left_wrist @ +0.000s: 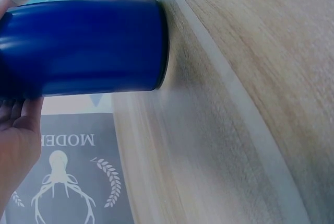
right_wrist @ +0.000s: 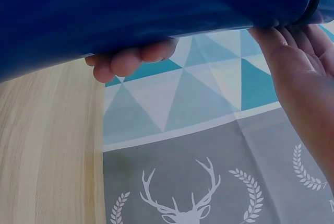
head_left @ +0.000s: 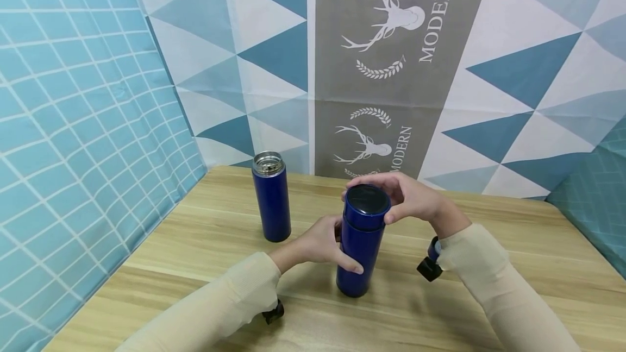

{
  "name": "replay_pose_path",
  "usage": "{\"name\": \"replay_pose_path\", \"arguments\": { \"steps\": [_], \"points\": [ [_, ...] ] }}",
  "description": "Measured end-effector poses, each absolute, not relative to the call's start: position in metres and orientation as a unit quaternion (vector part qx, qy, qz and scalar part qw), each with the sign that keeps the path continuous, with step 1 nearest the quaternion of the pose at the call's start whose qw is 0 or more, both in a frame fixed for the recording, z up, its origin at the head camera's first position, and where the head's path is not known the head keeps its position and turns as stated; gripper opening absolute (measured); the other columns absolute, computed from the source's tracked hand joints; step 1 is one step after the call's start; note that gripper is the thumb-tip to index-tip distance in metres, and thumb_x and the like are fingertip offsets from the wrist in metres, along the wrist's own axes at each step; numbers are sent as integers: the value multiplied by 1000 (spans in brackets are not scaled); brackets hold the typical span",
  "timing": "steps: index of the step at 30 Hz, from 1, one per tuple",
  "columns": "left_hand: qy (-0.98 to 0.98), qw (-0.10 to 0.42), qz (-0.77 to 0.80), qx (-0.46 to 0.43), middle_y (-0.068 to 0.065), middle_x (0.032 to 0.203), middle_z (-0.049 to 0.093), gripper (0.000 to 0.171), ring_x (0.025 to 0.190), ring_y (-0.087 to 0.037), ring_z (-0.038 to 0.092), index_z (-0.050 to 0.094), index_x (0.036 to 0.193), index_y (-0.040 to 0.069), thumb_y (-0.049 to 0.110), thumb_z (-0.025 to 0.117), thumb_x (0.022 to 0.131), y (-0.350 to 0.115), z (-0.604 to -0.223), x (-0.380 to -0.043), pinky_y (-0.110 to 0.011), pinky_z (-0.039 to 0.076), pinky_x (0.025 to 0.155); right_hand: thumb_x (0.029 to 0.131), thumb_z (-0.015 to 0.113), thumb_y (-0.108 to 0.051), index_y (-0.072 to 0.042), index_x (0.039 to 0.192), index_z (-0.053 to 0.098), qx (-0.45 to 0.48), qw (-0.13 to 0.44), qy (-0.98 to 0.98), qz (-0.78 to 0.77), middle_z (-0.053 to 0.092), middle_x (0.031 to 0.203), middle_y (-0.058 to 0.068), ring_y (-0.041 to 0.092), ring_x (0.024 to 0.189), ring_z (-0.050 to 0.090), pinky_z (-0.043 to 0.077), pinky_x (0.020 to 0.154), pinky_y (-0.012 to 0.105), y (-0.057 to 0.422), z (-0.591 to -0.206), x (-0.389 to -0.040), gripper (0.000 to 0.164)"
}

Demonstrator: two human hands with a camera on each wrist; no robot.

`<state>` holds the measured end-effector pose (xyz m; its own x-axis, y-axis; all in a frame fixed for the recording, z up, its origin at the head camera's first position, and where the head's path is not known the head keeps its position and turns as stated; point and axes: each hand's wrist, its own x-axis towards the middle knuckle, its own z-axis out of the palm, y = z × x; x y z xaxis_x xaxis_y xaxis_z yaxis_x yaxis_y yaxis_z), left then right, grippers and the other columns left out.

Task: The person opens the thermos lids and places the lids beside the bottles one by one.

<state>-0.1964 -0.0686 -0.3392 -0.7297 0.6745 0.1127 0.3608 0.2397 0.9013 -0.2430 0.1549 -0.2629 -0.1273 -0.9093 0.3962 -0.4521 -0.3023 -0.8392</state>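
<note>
A blue vacuum flask (head_left: 359,259) with a dark-topped lid (head_left: 368,200) is near the middle of the table, roughly upright. My left hand (head_left: 320,240) grips its body from the left, thumb across the front. At the top, my right hand (head_left: 408,197) holds the lid, thumb on the near side and fingers reaching round behind. The left wrist view shows the flask's base (left_wrist: 162,46) at the wooden surface; whether it touches is hard to tell. Fingertips of the left hand (right_wrist: 133,61) show under the flask in the right wrist view.
A second blue flask (head_left: 272,200), lidless with a bare steel neck, stands upright to the left and farther back. Both stand on a wooden table (head_left: 195,265). Patterned cloth (head_left: 274,69) hangs behind it, and a blue checked sheet (head_left: 73,124) borders the left side.
</note>
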Motion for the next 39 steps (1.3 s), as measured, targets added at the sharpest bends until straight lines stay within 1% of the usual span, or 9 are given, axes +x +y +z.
{"name": "replay_pose_path", "arguments": {
  "steps": [4,8,11,18,23,26,31,37,39],
  "points": [
    [772,147,516,341,-12,119,67,69,94,-4,65,55,126,7,8,86,65,-68,-339,-197,-19,54,86,91,66,-21,2,144,36,-625,231,540,-514,50,144,12,24,134,48,43,111,38,154,-262,-245,65],
    [771,146,516,343,-13,118,68,68,92,-3,65,56,125,7,8,86,64,-68,-339,-196,-19,54,86,91,66,-20,-1,145,36,-618,262,523,-525,49,145,11,23,136,47,42,111,37,154,-263,-246,65],
    [773,146,514,343,-12,117,68,67,91,-3,65,57,124,7,8,86,64,-67,-339,-195,-20,54,85,90,67,-18,1,146,32,-612,281,513,-532,47,147,12,24,138,44,41,112,37,154,-263,-246,68],
    [780,147,507,336,-11,120,67,70,94,-3,65,54,126,8,10,86,65,-65,-337,-195,-19,54,86,90,67,-21,5,149,21,-615,259,525,-528,39,153,11,25,143,36,38,115,38,155,-261,-241,79],
    [779,146,508,339,-11,121,66,70,96,-3,65,54,127,8,10,86,65,-65,-337,-196,-18,53,87,90,66,-15,5,149,20,-593,248,541,-543,36,155,13,24,144,35,40,113,37,160,-261,-231,77],
    [773,151,514,339,-11,121,67,69,97,-3,65,55,127,8,9,86,65,-66,-337,-196,-18,53,88,89,67,-10,1,148,27,-550,226,584,-553,41,152,10,24,140,41,42,111,34,163,-261,-220,72],
    [764,163,525,339,-12,121,67,69,96,-4,66,55,127,7,6,85,65,-67,-338,-196,-19,53,88,87,68,-6,2,144,34,-482,149,663,-552,48,146,9,21,131,51,46,107,29,163,-262,-198,67],
    [766,167,525,332,-12,121,67,69,96,-4,66,54,127,7,6,85,65,-68,-338,-196,-19,53,88,84,71,-5,1,141,40,-386,85,722,-568,53,137,22,21,120,61,53,96,24,153,-264,-177,65],
    [766,166,526,330,-12,120,67,69,96,-4,66,55,127,7,6,85,65,-68,-338,-196,-19,53,88,83,73,-3,2,140,42,-369,66,729,-573,54,135,24,22,118,62,53,95,24,151,-265,-173,65]
  ]
}}
